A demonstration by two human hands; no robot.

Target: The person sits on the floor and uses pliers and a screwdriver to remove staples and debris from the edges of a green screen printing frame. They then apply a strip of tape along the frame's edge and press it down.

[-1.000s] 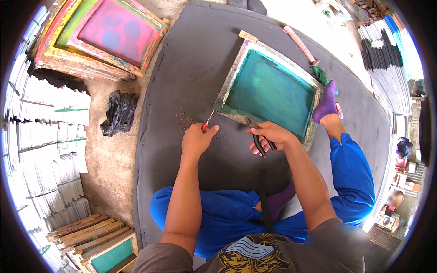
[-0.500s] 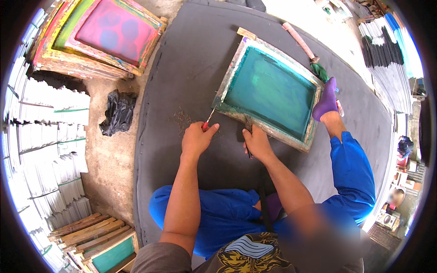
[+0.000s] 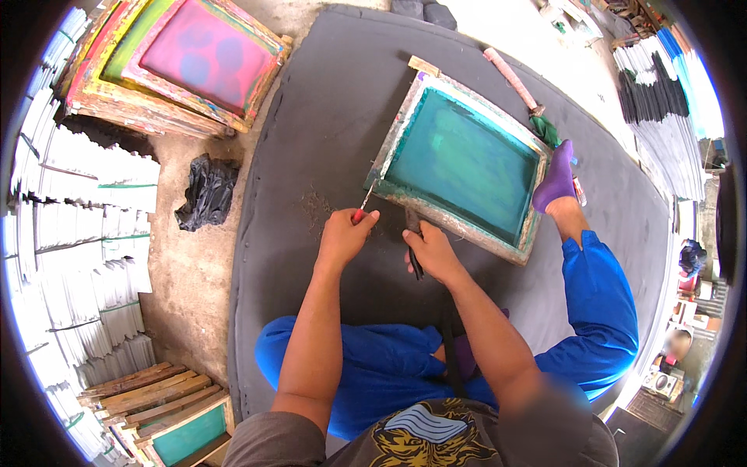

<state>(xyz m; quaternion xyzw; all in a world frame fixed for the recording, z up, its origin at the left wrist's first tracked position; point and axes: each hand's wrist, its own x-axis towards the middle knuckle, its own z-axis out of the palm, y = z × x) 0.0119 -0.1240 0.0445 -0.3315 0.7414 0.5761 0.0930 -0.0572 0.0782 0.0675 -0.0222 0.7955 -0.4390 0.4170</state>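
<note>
A silk-screen printing frame (image 3: 459,233) with a worn wooden border and green-teal mesh (image 3: 467,159) lies on the dark mat. My left hand (image 3: 343,237) is closed around the red handle of a screwdriver (image 3: 362,208), its thin shaft reaching the frame's near-left corner. In my right hand (image 3: 433,253) is a dark plier-like tool (image 3: 412,222), its head close to the frame's near edge and its handles pointing back toward me. My fingers hide part of this tool. Small dark scraps (image 3: 315,205) lie left of my left hand.
My foot in a purple sock (image 3: 555,183) rests against the frame's right side. Beyond it lie a pinkish rod (image 3: 511,79) and green cloth (image 3: 545,130). Stacked colourful screens (image 3: 206,58), a black plastic bag (image 3: 208,191) and white bundles (image 3: 93,237) stand left of the mat (image 3: 288,148).
My right hand and the dark tool have drawn slightly left and back from the frame's near edge, showing more of the tool. The screwdriver remains at the corner.
</note>
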